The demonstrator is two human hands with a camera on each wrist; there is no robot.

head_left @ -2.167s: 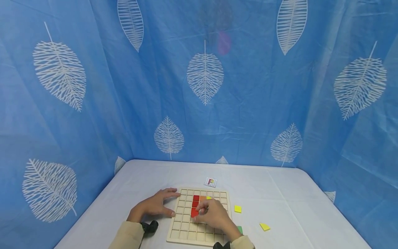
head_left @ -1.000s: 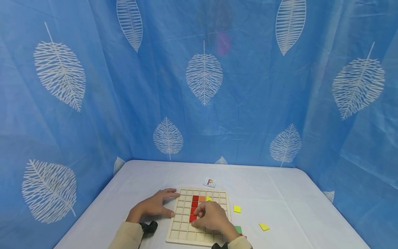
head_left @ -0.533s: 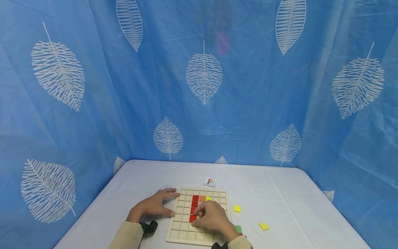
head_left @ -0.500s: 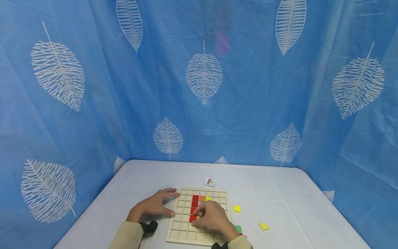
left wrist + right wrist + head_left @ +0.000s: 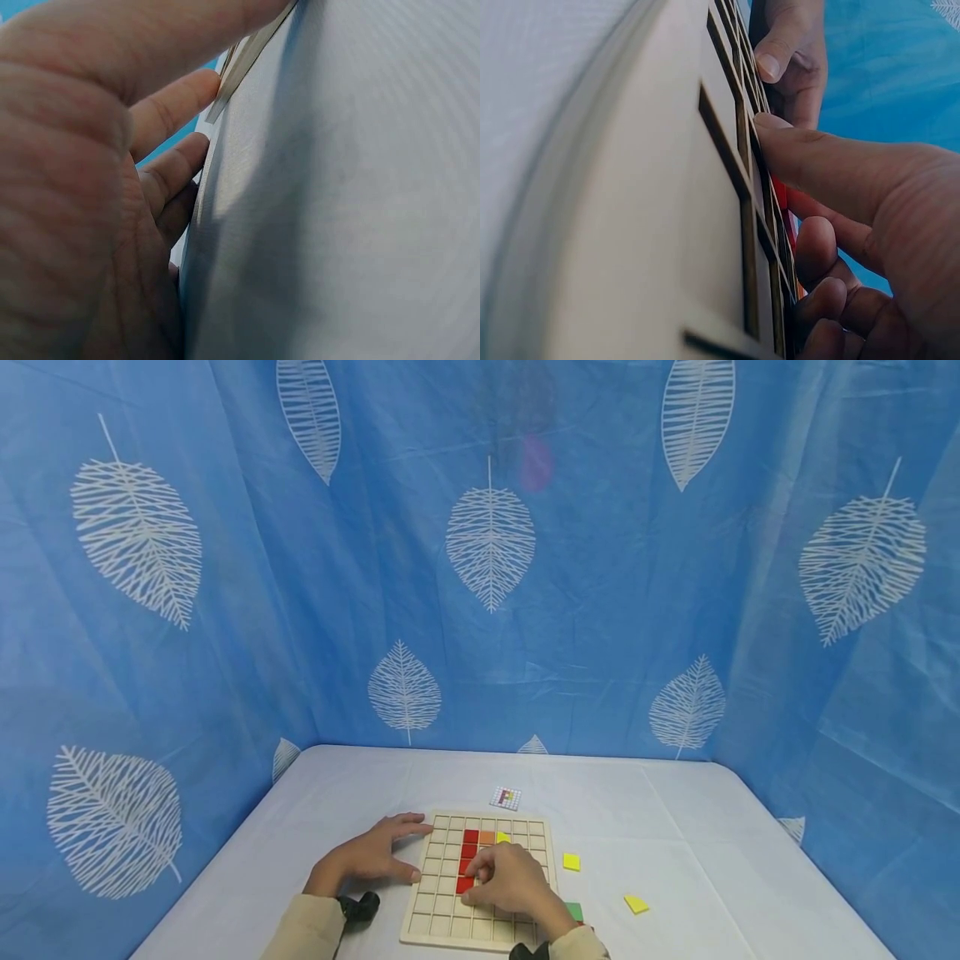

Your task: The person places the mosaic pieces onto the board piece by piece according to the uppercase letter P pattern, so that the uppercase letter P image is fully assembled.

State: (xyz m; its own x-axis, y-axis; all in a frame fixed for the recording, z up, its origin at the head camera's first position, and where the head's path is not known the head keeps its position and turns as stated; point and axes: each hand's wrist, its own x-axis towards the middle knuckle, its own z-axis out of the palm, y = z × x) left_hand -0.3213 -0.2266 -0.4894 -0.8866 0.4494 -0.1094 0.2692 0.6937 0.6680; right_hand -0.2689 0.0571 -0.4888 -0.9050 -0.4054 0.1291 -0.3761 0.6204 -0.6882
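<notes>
In the head view a pale wooden grid board (image 5: 438, 906) lies on the white table. Several red square tiles form a column in it; the lowest red tile (image 5: 465, 886) sits in a cell between the thumb and index finger of my right hand (image 5: 513, 881), the other fingers curled. An orange tile (image 5: 487, 837) and a partly covered yellow tile (image 5: 502, 837) lie beside the column's top. My left hand (image 5: 375, 852) rests at the board's left edge, fingers spread, thumb and fingertips touching the rim. My right hand hides part of the board's middle.
Behind the board lies a small card (image 5: 506, 797) with a coloured grid pattern. To the right are a yellow square tile (image 5: 572, 862) and a yellow piece with a curved side (image 5: 636, 904). A green tile (image 5: 574, 911) is partly hidden by my right forearm.
The lowest red tile, tilted in my right fingers 2.2 s ago, now lies flat in its cell. My right hand has stayed at it for the last second; my left hand has not moved.
</notes>
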